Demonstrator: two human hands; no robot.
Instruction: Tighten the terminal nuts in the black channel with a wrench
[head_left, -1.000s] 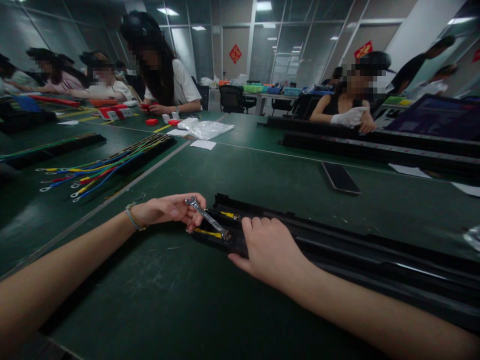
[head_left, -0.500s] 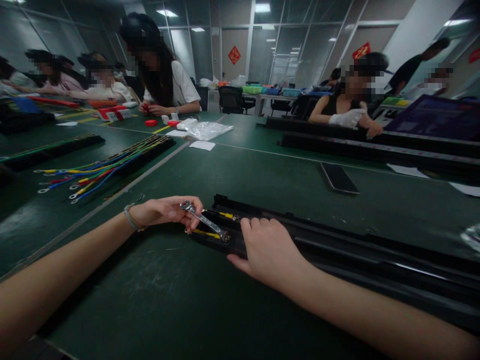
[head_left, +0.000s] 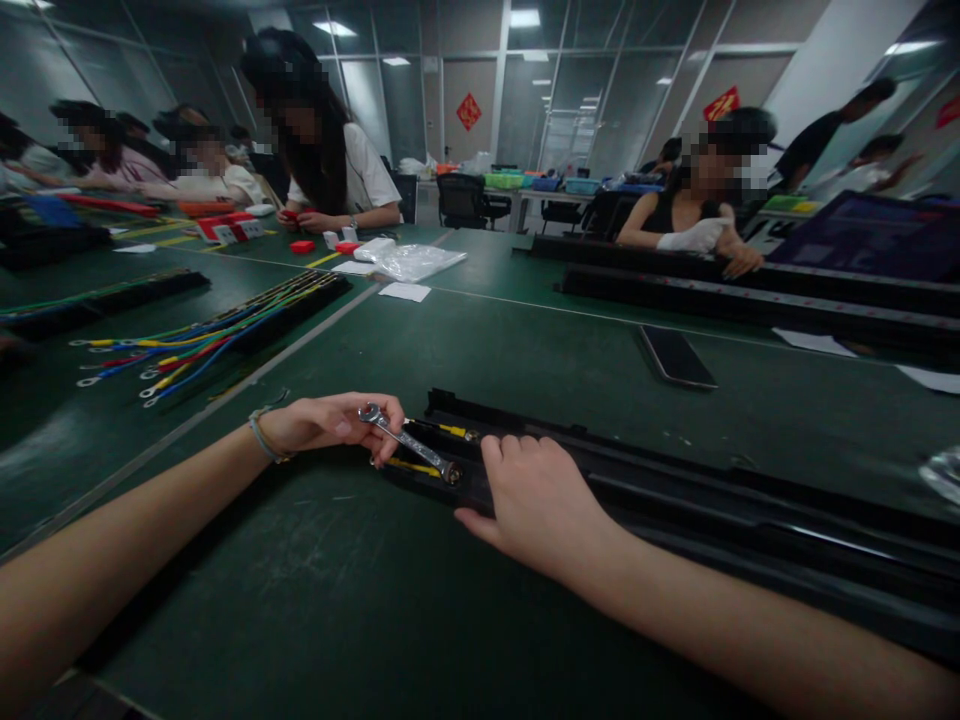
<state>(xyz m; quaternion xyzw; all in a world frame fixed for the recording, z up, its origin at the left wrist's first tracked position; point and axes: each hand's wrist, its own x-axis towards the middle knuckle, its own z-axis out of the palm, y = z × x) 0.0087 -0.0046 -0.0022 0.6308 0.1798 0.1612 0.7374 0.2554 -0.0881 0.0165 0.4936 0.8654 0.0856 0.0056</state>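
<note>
Swung slightly nearer the person, the wrench (head_left: 412, 443) sits pinched in the left hand (head_left: 341, 418); tilting could slip it off the bolt (head_left: 454, 475). The right hand (head_left: 541, 492) clasps the black channel (head_left: 652, 492).

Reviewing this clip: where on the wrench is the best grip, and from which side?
Probably the outer end of the wrench, from the left, where the left hand holds it. The shank slants out that way, past the end of the black rail, while its other end sits inside the rail, close to the right hand, so there is less room there.
</note>
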